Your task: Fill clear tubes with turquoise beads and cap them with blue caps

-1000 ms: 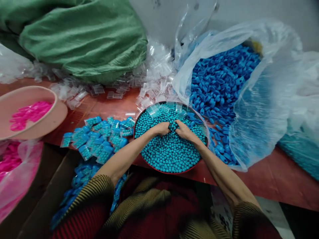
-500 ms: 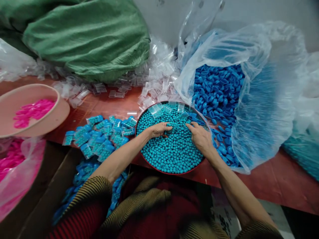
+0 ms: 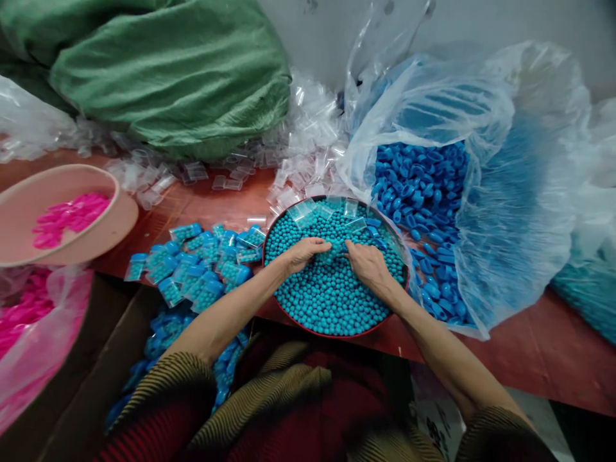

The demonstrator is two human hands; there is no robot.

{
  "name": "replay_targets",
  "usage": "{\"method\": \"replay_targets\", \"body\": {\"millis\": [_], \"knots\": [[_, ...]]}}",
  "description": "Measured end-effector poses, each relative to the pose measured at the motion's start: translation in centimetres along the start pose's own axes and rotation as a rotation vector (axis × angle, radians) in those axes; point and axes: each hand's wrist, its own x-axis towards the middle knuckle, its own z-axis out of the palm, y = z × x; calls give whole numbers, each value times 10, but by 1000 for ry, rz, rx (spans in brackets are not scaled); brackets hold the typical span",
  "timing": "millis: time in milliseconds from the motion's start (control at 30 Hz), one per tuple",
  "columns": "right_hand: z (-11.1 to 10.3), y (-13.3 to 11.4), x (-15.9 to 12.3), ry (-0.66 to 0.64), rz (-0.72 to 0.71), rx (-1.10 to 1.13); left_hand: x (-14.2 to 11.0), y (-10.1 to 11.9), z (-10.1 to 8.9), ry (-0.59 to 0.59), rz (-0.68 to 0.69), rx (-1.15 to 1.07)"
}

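Note:
A round red-rimmed basin full of turquoise beads [image 3: 332,308] sits before me, and both my hands are over it. Between thumb and fingers, my left hand [image 3: 304,255] pinches a small clear container filled with beads, hard to tell from the beads behind it. My right hand [image 3: 369,264] is closed just to its right, with a bit of blue cap showing at the fingertips. Several empty clear containers [image 3: 303,213] lie on the beads at the basin's far side. Loose blue caps [image 3: 380,236] rest inside its right edge.
Filled, capped containers [image 3: 192,266] are heaped left of the basin. A plastic bag [image 3: 520,212] spills blue caps [image 3: 421,186] at right. Empty containers [image 3: 308,167] pile up behind, beside a green sack [image 3: 168,77]. At left stands a pink bowl [image 3: 103,224] with pink pieces.
My hands, first close together in the beads, moved apart as the right went toward the loose caps. The right has come back toward the left. The bag's mouth has sagged over the caps.

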Motion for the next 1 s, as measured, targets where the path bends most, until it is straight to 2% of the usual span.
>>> {"method": "replay_targets", "body": {"millis": [133,200,267,333,433,533,633,733,833,1000], "knots": [[-1,7,6,87,61,343,-4,3,8,90,95,241],[-6,7,6,148,8,457,-3,2,9,125,147,375],[-11,2,4,198,-90,409,-2,1,9,144,200,496],[-12,-2,1,222,-164,271,-1,0,7,145,235,569],[-7,0,-5,209,-216,192,-3,1,3,139,242,555],[0,9,-8,213,-259,347,-7,1,0,109,237,516],[0,8,-7,348,-165,533,-9,0,0,87,200,512],[-5,-6,-4,442,-101,643,-9,-3,4,75,149,459],[-2,-15,-4,421,-153,733,-11,-4,4,56,86,354],[12,-6,-11,360,-145,794,-18,-5,-2,48,31,324]]}}
